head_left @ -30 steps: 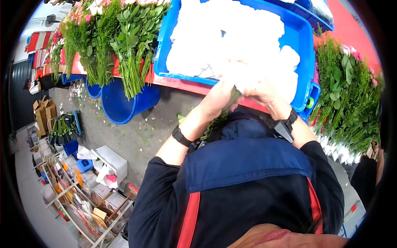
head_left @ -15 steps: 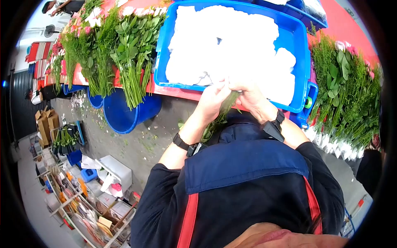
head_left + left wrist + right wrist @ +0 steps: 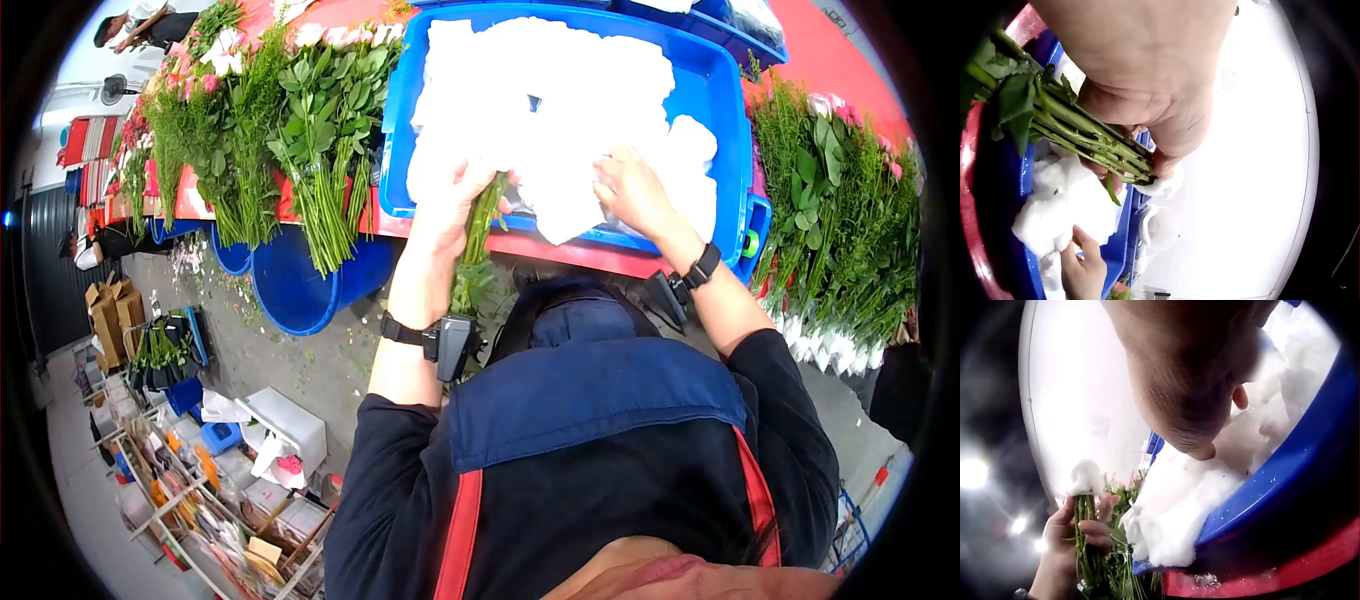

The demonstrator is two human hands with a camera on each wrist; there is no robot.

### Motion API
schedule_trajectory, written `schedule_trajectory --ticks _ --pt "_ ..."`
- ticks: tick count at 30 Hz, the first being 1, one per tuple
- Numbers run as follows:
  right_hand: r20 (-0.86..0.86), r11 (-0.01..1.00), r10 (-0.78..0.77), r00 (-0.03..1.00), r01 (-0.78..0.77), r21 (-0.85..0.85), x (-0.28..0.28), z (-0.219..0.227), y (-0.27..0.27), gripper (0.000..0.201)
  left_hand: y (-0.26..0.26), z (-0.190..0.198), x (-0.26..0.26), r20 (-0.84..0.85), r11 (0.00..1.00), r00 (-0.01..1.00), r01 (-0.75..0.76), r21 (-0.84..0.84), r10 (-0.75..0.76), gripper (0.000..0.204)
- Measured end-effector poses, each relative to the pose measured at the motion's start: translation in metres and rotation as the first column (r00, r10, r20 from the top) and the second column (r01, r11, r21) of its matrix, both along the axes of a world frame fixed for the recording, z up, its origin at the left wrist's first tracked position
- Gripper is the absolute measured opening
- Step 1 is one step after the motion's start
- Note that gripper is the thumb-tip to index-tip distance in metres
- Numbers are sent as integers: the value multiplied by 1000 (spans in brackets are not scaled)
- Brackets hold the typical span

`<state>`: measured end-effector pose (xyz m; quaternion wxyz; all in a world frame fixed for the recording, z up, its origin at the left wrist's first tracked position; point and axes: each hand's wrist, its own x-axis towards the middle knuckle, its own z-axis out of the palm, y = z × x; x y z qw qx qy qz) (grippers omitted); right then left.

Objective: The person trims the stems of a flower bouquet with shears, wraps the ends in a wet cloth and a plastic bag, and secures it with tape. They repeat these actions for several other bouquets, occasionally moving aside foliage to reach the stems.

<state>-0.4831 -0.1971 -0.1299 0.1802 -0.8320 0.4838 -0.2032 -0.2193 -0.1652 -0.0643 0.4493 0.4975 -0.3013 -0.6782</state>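
Observation:
In the left wrist view the left hand (image 3: 1147, 94) grips a bundle of green stems (image 3: 1085, 134), thumb and fingers curled round it. White cotton (image 3: 1085, 477) covers the stem ends, as the right wrist view shows. Over the blue tray (image 3: 397, 150) the right hand (image 3: 633, 190) is at the white cotton pile (image 3: 560, 150). Its fingertips touch a piece of cotton (image 3: 1172, 506); in the left wrist view, its thumb and finger pinch cotton (image 3: 1044, 225).
Leafy bunches (image 3: 325, 120) lie left of the tray on the red table (image 3: 640, 262), more bunches (image 3: 835, 220) to its right. Below the table edge stands a blue bucket (image 3: 300, 290). A cluttered rack (image 3: 200, 500) is at lower left.
The hands, together at the tray's near edge before, have parted. The left has moved left with the stems; the right has moved right onto the cotton.

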Motion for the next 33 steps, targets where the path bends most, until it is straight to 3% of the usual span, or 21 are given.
schedule_trajectory --ticks 3,6,9,10,13,14,17,18,19,21,22,23,26,27,29,31,33 --pt "-31 994 -32 999 35 107 -1 8 7 14 1 1 9 -7 998 1000 -5 60 6 25" --pt "143 982 -190 971 187 35 -11 -5 7 10 4 -4 9 -23 999 1000 3 54 -2 22" --pt "257 947 -236 937 281 -154 -17 19 4 11 10 -2 6 -19 999 1000 18 51 -17 20" --pt "309 943 -320 896 332 15 -16 25 5 11 13 -1 6 2 997 1000 19 72 -19 19" --pt "427 868 -438 791 249 431 -3 48 3 13 19 -1 0 -17 991 995 96 98 -95 23" --pt "482 853 -435 760 178 490 2 49 3 14 21 7 -5 -40 988 988 153 31 -152 23" --pt "394 847 -363 844 123 518 30 52 11 15 25 13 -23 -114 977 971 215 15 -211 25" --pt "255 907 -226 940 107 408 40 56 13 18 26 9 -27 -101 970 966 242 13 -240 23" --pt "555 934 -239 797 31 356 50 43 22 20 26 2 -27 -79 966 963 258 6 -257 21" --pt "394 824 -312 864 40 565 49 49 19 17 27 -11 -24 -97 979 975 203 2 -201 18" --pt "465 753 -364 807 -39 657 40 27 16 14 27 -11 -21 -84 986 982 168 -15 -169 18" --pt "415 750 -304 858 -53 659 32 37 13 8 29 -9 -18 -78 990 987 142 -25 -143 17" --pt "568 625 -540 621 -157 765 32 53 13 7 35 3 -10 -63 999 998 30 -38 -32 17" --pt "566 574 -603 562 -188 797 29 54 9 7 37 6 -7 -25 1000 1000 16 -9 -17 16" --pt "643 633 -543 540 -240 736 40 67 8 11 40 18 -3 188 999 981 47 19 -49 16" --pt "683 695 -488 543 -232 681 57 83 15 11 44 5 -7 416 981 906 9 -196 75 23" --pt "697 837 -273 664 -193 512 78 93 19 9 50 -22 -15 673 829 652 120 -546 349 27"
